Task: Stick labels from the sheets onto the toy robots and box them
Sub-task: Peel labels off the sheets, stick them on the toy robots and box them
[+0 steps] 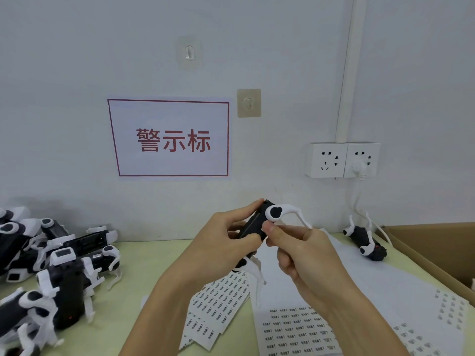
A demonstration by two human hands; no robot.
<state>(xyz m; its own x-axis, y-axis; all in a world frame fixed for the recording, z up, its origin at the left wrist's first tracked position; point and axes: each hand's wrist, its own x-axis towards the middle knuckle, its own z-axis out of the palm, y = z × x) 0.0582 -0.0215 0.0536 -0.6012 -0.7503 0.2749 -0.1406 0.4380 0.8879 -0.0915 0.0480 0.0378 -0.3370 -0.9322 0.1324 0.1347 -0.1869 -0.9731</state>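
I hold a black and white toy robot [267,217] up above the table, in front of the wall. My left hand [223,242] grips its black body from the left. My right hand [303,250] pinches it from the right, thumb pressed on the body just below a white leg. Its white legs stick out above and below my hands. Under my hands lie label sheets [303,327] printed with rows of small labels, and narrower label strips [221,299]. A pile of toy robots [51,265] lies at the left. One toy robot [365,240] lies on its back at the far right.
An open cardboard box [431,242] stands at the right edge of the pale green table [133,278]. The wall behind carries a red-framed sign [169,138], two adhesive hooks and a double socket [341,160] with a white plug and cable hanging down.
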